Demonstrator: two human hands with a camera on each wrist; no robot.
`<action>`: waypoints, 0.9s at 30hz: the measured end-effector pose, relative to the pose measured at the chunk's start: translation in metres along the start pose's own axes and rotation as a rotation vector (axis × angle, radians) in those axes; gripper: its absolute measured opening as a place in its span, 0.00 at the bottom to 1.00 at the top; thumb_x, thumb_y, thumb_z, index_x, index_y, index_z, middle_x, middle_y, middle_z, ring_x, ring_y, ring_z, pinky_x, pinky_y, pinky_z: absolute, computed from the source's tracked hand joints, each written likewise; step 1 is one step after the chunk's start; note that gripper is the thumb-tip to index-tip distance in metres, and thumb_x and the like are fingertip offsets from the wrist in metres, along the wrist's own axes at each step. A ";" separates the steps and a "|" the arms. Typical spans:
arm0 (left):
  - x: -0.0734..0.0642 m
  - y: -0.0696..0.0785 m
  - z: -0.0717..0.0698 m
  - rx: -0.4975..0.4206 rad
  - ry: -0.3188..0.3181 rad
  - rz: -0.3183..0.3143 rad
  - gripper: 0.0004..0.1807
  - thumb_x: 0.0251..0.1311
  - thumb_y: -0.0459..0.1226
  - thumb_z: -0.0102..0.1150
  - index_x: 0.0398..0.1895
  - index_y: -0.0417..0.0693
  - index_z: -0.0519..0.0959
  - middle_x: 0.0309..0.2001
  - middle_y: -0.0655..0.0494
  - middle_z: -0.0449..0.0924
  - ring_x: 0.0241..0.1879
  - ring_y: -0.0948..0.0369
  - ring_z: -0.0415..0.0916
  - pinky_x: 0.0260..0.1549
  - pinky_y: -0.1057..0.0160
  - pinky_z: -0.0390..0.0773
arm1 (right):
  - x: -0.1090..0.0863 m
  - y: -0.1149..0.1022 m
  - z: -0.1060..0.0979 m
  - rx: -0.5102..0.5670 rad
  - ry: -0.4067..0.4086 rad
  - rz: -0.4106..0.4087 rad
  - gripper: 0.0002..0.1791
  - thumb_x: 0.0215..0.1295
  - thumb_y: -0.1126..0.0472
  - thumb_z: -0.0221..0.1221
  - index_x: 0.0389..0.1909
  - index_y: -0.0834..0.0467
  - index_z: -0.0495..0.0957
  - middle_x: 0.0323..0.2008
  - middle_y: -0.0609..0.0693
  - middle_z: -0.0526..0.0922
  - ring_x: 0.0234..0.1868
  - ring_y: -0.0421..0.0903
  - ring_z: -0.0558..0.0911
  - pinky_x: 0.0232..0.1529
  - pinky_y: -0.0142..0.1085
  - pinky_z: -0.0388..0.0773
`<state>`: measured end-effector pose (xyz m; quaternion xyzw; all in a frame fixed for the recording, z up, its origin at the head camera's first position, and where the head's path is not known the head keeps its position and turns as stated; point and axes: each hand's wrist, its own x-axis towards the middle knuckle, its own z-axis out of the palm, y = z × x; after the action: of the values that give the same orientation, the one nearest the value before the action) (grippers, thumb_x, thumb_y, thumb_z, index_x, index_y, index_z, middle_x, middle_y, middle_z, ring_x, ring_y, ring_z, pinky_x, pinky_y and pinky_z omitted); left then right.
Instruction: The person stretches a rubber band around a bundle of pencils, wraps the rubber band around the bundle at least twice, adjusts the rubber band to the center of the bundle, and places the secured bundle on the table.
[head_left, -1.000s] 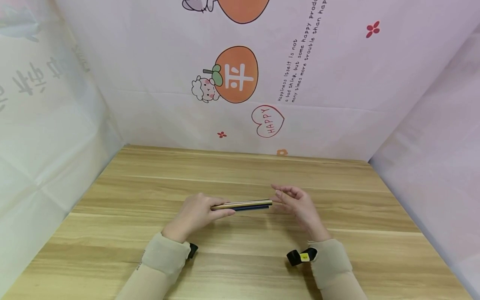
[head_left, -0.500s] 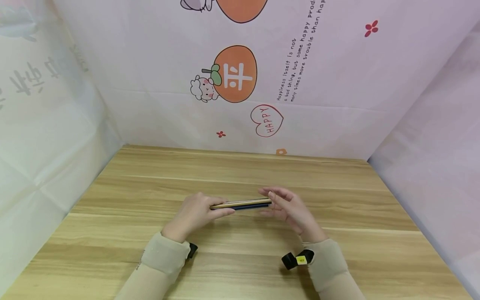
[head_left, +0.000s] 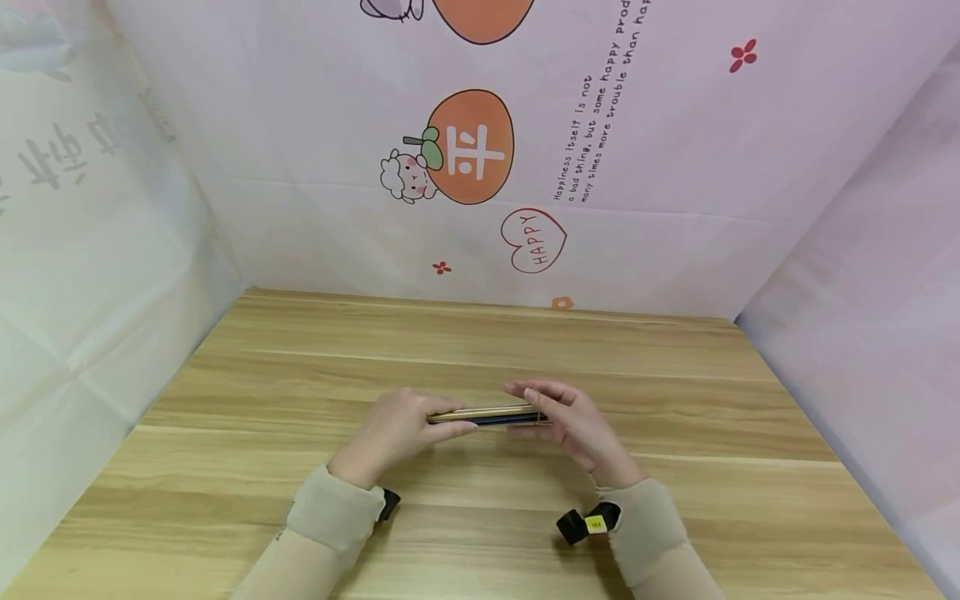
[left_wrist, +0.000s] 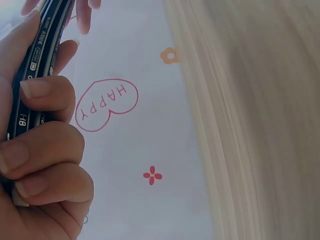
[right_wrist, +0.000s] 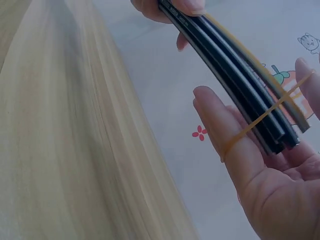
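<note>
A bundle of several pencils (head_left: 493,414), mostly dark blue with a gold one, lies level above the table. My left hand (head_left: 392,431) grips its left end; in the left wrist view its curled fingers (left_wrist: 52,142) wrap the dark barrels, one marked HB. My right hand (head_left: 581,427) surrounds the bundle's free end with fingers spread apart. Stretched across these fingers in the right wrist view is a thin yellow-orange rubber band (right_wrist: 270,111), crossing the pencils (right_wrist: 232,75) near their ends. Whether the band passes fully round the bundle is hidden.
The wood-grain table (head_left: 480,533) extends around both hands. A white printed sheet (head_left: 637,250) stands behind it, with more pale sheets at the left and right sides. A black wrist camera (head_left: 573,527) sits under the right wrist.
My right hand has moved left over the pencils' free end, bringing the rubber band across them. My left hand keeps its grip, and the bundle has dipped slightly lower in the head view.
</note>
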<state>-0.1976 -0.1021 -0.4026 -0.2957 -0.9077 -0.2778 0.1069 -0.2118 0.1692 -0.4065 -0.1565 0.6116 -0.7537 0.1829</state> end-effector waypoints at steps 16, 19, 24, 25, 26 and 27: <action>-0.001 0.005 0.002 -0.022 -0.019 0.050 0.22 0.61 0.55 0.63 0.48 0.52 0.87 0.43 0.57 0.89 0.22 0.74 0.71 0.26 0.73 0.74 | -0.001 -0.001 0.005 0.003 -0.044 0.062 0.12 0.73 0.60 0.56 0.53 0.55 0.82 0.54 0.43 0.85 0.54 0.43 0.83 0.51 0.41 0.82; -0.001 0.005 0.002 -0.011 -0.020 0.053 0.21 0.60 0.55 0.63 0.48 0.51 0.88 0.42 0.57 0.89 0.22 0.72 0.73 0.25 0.72 0.74 | -0.001 -0.001 0.003 0.011 -0.094 0.062 0.16 0.74 0.59 0.55 0.57 0.60 0.79 0.56 0.45 0.84 0.56 0.45 0.83 0.52 0.42 0.82; 0.000 0.006 0.002 -0.008 -0.022 0.101 0.20 0.60 0.55 0.64 0.45 0.53 0.89 0.41 0.59 0.89 0.25 0.71 0.78 0.26 0.72 0.76 | -0.002 -0.001 0.000 -0.025 -0.108 0.085 0.19 0.76 0.55 0.53 0.61 0.59 0.78 0.58 0.43 0.82 0.58 0.44 0.81 0.57 0.46 0.79; 0.000 0.006 0.002 -0.017 -0.019 0.119 0.19 0.60 0.54 0.64 0.44 0.53 0.89 0.42 0.59 0.89 0.27 0.70 0.81 0.28 0.71 0.78 | -0.002 -0.001 0.000 -0.036 -0.109 0.089 0.19 0.76 0.55 0.52 0.61 0.58 0.77 0.59 0.42 0.82 0.58 0.44 0.81 0.63 0.47 0.74; 0.000 0.007 0.002 -0.030 -0.021 0.131 0.18 0.60 0.54 0.64 0.44 0.54 0.89 0.42 0.60 0.89 0.29 0.70 0.82 0.29 0.71 0.78 | -0.002 -0.001 -0.001 -0.046 -0.109 0.091 0.19 0.77 0.54 0.51 0.62 0.57 0.77 0.60 0.42 0.81 0.59 0.44 0.81 0.70 0.50 0.65; 0.000 0.007 0.001 -0.046 -0.023 0.142 0.17 0.60 0.53 0.65 0.43 0.55 0.89 0.42 0.60 0.89 0.30 0.70 0.83 0.30 0.71 0.79 | -0.002 -0.001 -0.001 -0.052 -0.107 0.094 0.19 0.77 0.53 0.51 0.62 0.56 0.77 0.60 0.42 0.81 0.58 0.44 0.81 0.73 0.56 0.54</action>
<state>-0.1930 -0.0966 -0.4007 -0.3646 -0.8791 -0.2869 0.1091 -0.2105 0.1714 -0.4053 -0.1722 0.6271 -0.7186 0.2464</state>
